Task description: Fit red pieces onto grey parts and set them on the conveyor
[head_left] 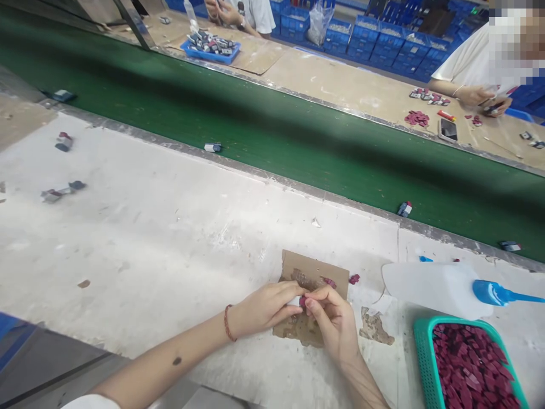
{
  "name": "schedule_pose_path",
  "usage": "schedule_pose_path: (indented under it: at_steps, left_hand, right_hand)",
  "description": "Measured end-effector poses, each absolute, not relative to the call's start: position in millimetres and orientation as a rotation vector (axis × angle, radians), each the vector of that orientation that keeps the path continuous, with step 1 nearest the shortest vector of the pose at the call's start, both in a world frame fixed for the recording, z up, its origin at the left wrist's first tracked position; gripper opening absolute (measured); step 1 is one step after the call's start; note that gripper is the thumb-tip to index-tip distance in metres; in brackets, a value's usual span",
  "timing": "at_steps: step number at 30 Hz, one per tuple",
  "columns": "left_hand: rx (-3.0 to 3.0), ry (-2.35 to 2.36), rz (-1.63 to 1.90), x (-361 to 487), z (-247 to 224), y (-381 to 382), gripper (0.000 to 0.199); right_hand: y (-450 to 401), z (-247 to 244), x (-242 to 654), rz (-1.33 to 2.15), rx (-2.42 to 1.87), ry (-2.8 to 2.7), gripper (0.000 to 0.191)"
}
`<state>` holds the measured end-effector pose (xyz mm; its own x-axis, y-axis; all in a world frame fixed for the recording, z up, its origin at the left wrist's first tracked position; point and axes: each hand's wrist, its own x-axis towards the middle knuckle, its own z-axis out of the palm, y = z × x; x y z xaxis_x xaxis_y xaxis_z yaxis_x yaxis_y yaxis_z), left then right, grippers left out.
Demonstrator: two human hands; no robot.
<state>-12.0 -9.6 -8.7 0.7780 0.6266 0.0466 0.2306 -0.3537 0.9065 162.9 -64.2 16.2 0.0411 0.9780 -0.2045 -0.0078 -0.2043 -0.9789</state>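
Observation:
My left hand and my right hand meet at the fingertips. Between them they pinch a small maroon-and-white plastic part, most of it covered by my fingers. Both hands are closed on it, just above a piece of brown cardboard with worn, stained patches. Two little maroon pieces lie close by: one piece on the cardboard and another piece just past its right edge. A white squeeze bottle with a blue nozzle rests on its side to the right.
A green basket full of maroon pieces stands at the lower right. Beyond the white table runs a green conveyor belt carrying several small assembled parts. Two co-workers sit across it, near a blue tray of parts.

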Motion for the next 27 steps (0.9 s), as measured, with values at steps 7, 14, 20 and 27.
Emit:
schedule_pose_path:
  at_steps: [7, 14, 20, 27]
  left_hand:
    - [2.042, 0.663, 0.476, -11.0, -4.6, -14.5, 0.034]
    - [2.181, 0.718, 0.664, -16.7, -6.6, -23.3, 0.027]
    - [1.875, 1.126, 0.752, -14.3, 0.0, -12.3, 0.023]
    - [2.024, 1.33, 0.745, 7.9, 4.1, 91.5, 0.03]
  right_hand:
    - [-66.1, 14.4, 156.4, 1.326, -1.418, -1.079, 0.034]
    - [-78.1, 53.6, 184.3, 1.151, -1.514, -1.404, 0.023]
    - [-133.2, 77.0, 285.8, 0.306, -2.319, -1.289, 0.031]
    - [-165.1, 46.7, 348.1, -0.025, -2.775, -1.206, 0.038]
